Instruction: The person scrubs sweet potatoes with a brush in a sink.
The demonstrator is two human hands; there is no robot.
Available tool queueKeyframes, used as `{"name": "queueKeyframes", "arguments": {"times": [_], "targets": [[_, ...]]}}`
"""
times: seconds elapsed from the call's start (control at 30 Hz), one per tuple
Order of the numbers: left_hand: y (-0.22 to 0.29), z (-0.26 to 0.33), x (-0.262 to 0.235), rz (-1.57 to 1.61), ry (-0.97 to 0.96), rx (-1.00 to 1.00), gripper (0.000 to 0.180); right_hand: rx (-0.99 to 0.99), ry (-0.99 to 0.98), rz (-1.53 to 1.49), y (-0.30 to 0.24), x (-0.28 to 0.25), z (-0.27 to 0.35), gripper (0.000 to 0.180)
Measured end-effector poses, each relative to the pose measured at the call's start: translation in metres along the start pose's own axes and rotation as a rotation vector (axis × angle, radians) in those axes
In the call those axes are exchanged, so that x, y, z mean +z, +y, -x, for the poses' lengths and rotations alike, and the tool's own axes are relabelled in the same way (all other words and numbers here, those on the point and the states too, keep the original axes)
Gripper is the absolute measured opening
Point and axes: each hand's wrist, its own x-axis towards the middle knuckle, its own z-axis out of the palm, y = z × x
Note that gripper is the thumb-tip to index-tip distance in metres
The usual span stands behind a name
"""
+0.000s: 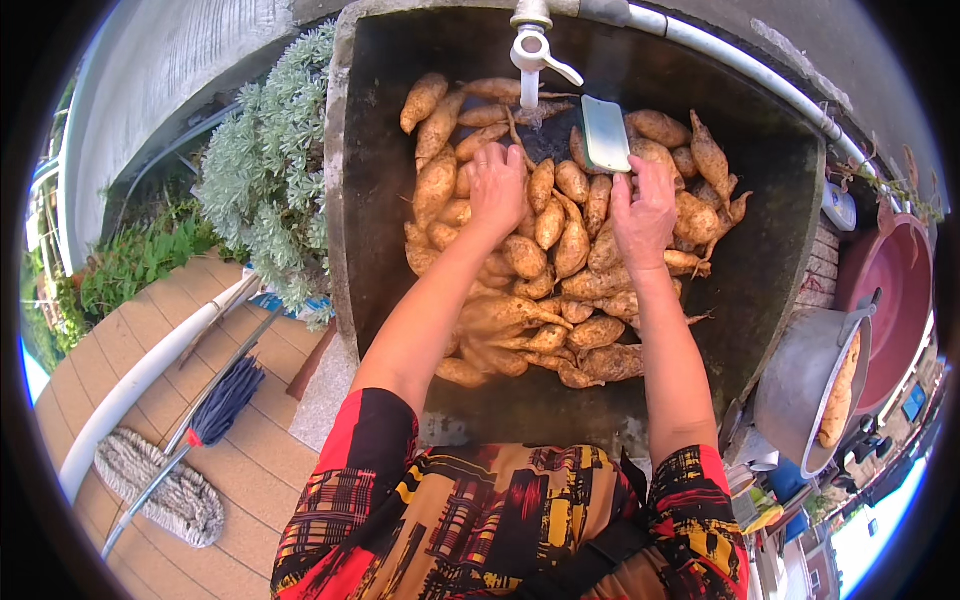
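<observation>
Many soil-streaked sweet potatoes (572,245) lie heaped in a dark stone sink (770,260). My left hand (497,190) is over the far left of the heap, just below the tap, its fingers curled downward. A thin root pokes out beside those fingertips; whatever they grip is hidden. My right hand (645,212) has thumb and fingers at the near end of a flat rectangular thing, pale green and white (604,135), perhaps a scrubbing brush. That thing tilts over the sweet potatoes at the back. Water splashes beneath the white tap (531,55).
A white pipe (740,65) runs along the sink's back edge. To the right stand a metal pot (800,385) holding a sweet potato (838,395) and a reddish tub (890,300). Leftward are a silvery shrub (270,165), mops (165,485) and a floor pipe (130,395).
</observation>
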Motion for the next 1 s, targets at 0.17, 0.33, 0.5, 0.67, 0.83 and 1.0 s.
{"name": "queueKeyframes", "arguments": {"times": [0.17, 0.33, 0.5, 0.67, 0.83, 1.0], "targets": [[-0.015, -0.005, -0.013, 0.644, -0.027, 0.121, 0.055, -0.072, 0.096, 0.049, -0.008, 0.019, -0.036, 0.027], [-0.007, -0.045, -0.034, 1.882, -0.065, -0.238, 0.034, 0.013, -0.003, -0.295, -0.034, 0.049, -0.029, 0.027], [0.01, -0.06, -0.029, 2.193, -0.037, -0.321, 0.017, 0.289, -0.124, -0.419, -0.064, 0.08, -0.026, 0.039], [0.0, -0.075, -0.038, 2.147, -0.107, -0.337, 0.022, 0.79, -0.616, -1.091, -0.046, 0.075, -0.043, 0.061], [0.001, -0.093, -0.038, 1.795, -0.241, -0.379, 0.02, 0.275, -0.456, -0.86, -0.041, 0.093, -0.037, 0.066], [-0.012, -0.091, -0.022, 1.779, -0.116, -0.397, 0.025, 0.002, -0.517, -0.469, -0.036, 0.075, -0.051, 0.067]]}}
